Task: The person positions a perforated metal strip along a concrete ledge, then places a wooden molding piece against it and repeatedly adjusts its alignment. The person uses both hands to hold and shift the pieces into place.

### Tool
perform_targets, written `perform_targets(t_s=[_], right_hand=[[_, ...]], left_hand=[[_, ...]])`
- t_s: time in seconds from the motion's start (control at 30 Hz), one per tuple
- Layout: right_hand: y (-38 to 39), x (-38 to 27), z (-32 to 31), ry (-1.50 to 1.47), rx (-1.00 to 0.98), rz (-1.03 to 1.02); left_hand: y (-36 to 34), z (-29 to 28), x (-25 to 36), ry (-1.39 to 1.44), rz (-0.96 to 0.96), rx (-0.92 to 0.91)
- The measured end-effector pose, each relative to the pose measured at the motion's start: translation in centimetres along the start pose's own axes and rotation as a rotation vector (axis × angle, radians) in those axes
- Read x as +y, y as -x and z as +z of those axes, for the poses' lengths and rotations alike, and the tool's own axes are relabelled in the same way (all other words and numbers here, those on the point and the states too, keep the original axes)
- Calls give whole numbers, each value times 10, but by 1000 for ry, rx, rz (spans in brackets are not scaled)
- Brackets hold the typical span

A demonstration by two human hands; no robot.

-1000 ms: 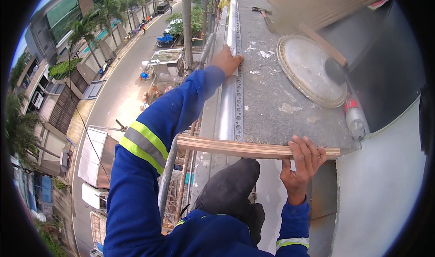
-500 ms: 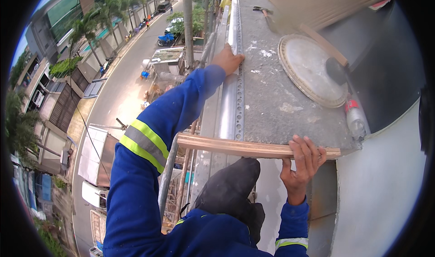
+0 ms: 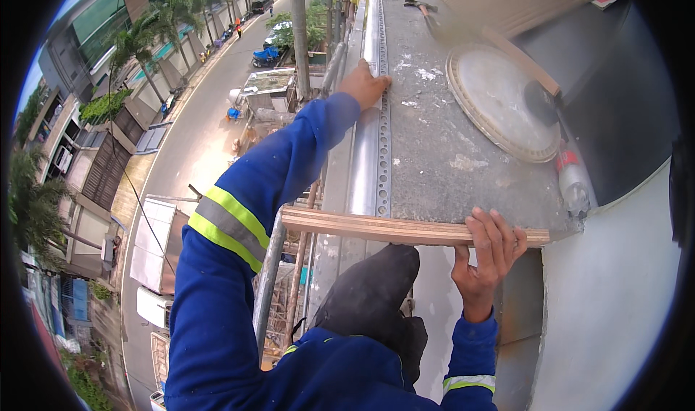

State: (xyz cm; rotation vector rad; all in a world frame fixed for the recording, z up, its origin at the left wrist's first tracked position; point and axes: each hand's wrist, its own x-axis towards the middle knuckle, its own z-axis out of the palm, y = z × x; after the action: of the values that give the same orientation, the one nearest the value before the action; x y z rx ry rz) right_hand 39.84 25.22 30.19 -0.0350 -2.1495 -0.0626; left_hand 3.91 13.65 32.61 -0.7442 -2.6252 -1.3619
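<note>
A long silvery metal trim with a perforated flange (image 3: 384,166) runs along the left edge of a rough concrete ledge (image 3: 434,183). My left hand (image 3: 364,85) is closed over this trim partway along, thumb toward the holes; its outer fingers are partly hidden. Across the ledge's near end lies a layered plywood strip (image 3: 376,226). My right hand (image 3: 486,255) grips that strip near its right end, fingers over the top and thumb against the near side.
On the ledge are a round whitish lid (image 3: 503,103), a hammer (image 3: 426,13), a clear plastic bottle (image 3: 572,183) and a wooden stick (image 3: 525,62). Scaffold pipes (image 3: 300,42) stand at the left, above a street far below. A white wall (image 3: 608,295) rises at right.
The view has shifted slightly. My left hand stays on the metal trim and my right hand stays on the plywood strip.
</note>
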Motion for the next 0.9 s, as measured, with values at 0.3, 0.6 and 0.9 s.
perform_targets(t_s=[0.3,0.6,0.9], right_hand=[[-1,-1,-1,-8,-7,12],[0,0,0,1,-3,6],[-1,0,-1,-14,0,9]], left_hand=[[1,-6,4,58,-47,-69],[8,-14,16,-24,-47,-108],[2,-9,2,-20,28,-76]])
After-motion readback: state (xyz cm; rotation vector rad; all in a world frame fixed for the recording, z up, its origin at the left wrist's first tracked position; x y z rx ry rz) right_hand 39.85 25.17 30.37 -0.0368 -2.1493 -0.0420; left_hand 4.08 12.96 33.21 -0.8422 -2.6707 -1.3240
